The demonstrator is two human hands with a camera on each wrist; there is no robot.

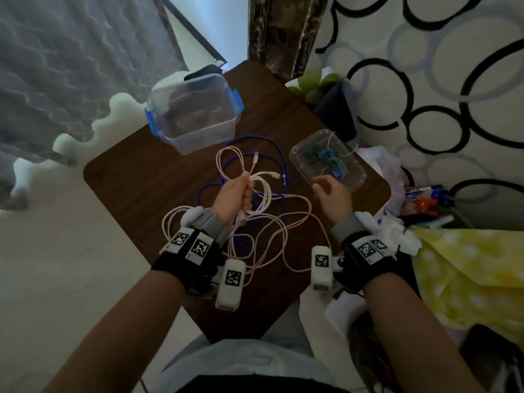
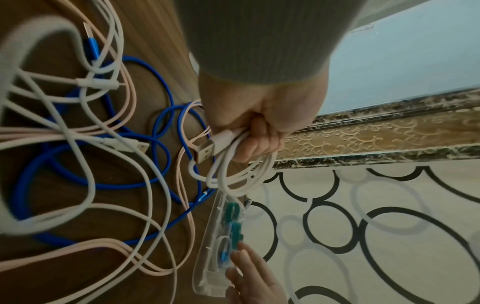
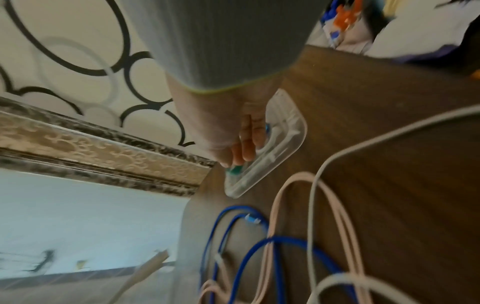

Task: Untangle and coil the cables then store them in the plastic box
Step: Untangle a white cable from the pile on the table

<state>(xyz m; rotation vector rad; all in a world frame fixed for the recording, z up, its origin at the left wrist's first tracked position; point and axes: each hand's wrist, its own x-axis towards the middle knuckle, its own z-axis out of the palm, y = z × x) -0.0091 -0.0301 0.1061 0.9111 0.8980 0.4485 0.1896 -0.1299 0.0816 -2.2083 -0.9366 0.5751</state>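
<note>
Now the left hand (image 1: 236, 194) is closed as a fist around a small bundle of the white cable (image 1: 262, 191), and a pink cable plug (image 2: 207, 151) sticks out of the same grip in the left wrist view. The right hand (image 1: 333, 194) holds nothing; its fingers are loosely spread and reach to the near edge of the clear lid (image 1: 329, 161), which lies flat on the tabletop (image 1: 136, 180) and carries some small green and blue ties (image 1: 323, 160). Whether the fingertips already touch the lid, I cannot tell, because the right wrist view is blurred. The other cables, the pink cable (image 1: 283, 222) and the blue cable (image 1: 272, 146), lie in loose crossing loops on the tabletop between and in front of both hands. The plastic box (image 1: 195, 112) stands open at the far left corner of the tabletop, beyond the cable heap. It lies forward and a little left of the left hand, so this hand is the nearer one to it, and the bundle's loops hang down along the fist. I judge that the bundle first needs a tie from the lid, which is on the right hand's side.
</note>
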